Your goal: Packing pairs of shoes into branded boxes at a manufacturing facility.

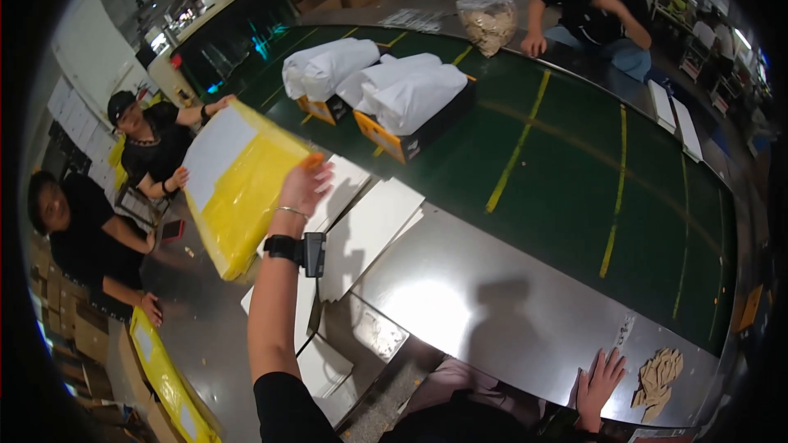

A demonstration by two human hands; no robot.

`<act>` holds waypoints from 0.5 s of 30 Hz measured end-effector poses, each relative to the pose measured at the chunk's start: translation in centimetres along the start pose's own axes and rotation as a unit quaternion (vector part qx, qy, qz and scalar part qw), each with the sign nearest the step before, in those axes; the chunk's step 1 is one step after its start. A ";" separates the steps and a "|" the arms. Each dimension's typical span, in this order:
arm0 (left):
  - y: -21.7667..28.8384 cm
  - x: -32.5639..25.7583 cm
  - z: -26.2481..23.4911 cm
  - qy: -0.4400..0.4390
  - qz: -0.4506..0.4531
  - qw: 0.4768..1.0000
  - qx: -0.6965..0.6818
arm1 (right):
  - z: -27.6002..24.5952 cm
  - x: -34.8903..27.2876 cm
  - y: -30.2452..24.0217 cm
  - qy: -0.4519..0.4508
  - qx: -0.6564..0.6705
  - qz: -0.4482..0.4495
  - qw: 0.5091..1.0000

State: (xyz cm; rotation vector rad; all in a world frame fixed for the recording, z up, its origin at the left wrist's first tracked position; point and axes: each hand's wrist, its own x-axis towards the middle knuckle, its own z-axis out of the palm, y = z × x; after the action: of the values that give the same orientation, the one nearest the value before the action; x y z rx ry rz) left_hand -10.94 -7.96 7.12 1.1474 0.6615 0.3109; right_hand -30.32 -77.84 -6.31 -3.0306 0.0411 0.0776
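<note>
1. Head view, my left hand (305, 187): it is raised out over the bench, fingers closed on the near right edge of a flat yellow-wrapped package (242, 184) with a white panel on its upper left face. The package tilts up off the surface. A person in a black cap (123, 107) on its far side has one hand at its top corner; the other hand sits by its left edge, and I cannot tell whether that one touches it. My fingertips are partly hidden behind the wrap. A thin bracelet and a black wrist device (297, 249) sit on that forearm.

2. Head view, my right hand (599, 381): it lies flat and open, fingers spread, on the steel bench (492, 295) near the lower edge. Its wrist is cut off by the picture's rim. Just beside it to the right lies a small heap of brown cardboard pieces (658, 377), not touching as far as I can see.

3. Head view, under and past the package: several white flat sheets (365, 230) overlap on the bench, partly hidden by my forearm.

4. Head view, further out: on the dark green conveyor belt (574, 164) stand two orange-and-black trays filled with white bags (394, 86); a clear bag of pale pieces (488, 23) stands at the far rim by a seated person.

5. Head view, left edge: another person in black is half cut off, above a second yellow package (168, 381), blurred by the lens rim.
</note>
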 end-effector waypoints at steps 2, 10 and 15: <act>-1.7 3.1 2.9 -0.022 -0.084 0.995 0.039 | 0.0 0.3 -0.3 0.004 0.006 0.003 1.000; -5.9 12.9 10.8 0.020 -0.025 0.999 0.000 | -0.8 0.1 -1.4 -0.022 0.018 0.030 0.999; -7.5 14.4 12.9 0.018 0.012 0.999 0.043 | -1.1 0.8 -1.7 -0.020 0.020 0.032 0.999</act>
State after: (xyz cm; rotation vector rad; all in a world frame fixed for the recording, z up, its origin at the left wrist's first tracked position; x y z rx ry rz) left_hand 7.53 -12.53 -1.12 1.2355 0.6983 0.3272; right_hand -29.43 -76.26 -5.04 -2.9863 0.1339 0.1400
